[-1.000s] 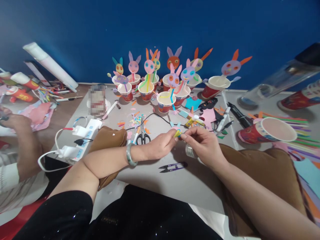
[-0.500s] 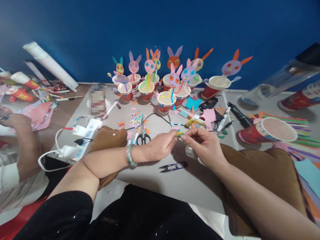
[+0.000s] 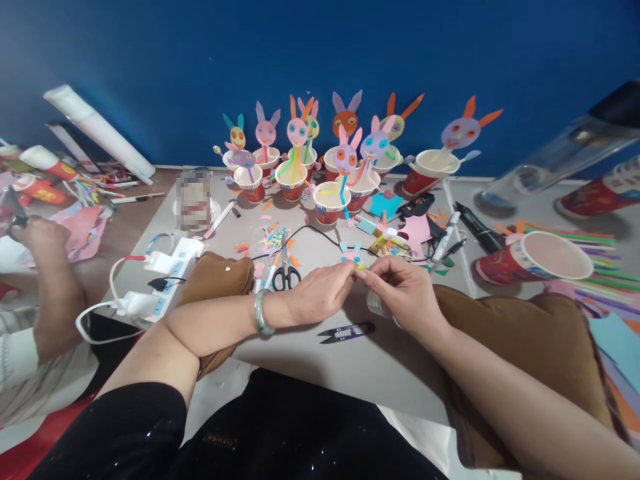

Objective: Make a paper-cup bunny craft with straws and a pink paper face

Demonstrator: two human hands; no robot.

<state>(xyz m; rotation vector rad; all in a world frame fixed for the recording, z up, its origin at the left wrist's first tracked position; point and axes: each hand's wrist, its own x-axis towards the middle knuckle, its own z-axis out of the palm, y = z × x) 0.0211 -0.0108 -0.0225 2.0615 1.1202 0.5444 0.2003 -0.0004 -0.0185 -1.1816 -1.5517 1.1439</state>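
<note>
My left hand and my right hand meet fingertip to fingertip over the table. Pinched between them is a small yellow piece, perhaps paper, mostly covered by the fingers. Under my right palm a clear roll of tape partly shows. Purple-handled thread snips lie on the table below my hands. Just beyond my fingertips is a pink rabbit-like paper head with blue ears. Black-handled scissors rest beside my left wrist, among paper scraps.
Several paper cups with rabbit-head figures stand along the blue wall. Markers and a cable lie before them. A power strip and brown cushions flank my arms. At left, another person's hand holds scissors. A cup lies at right.
My fingers have closed further over the yellow piece, so less of it shows. My right hand has shifted slightly left. The other person's hand at left has risen with scissors now visible.
</note>
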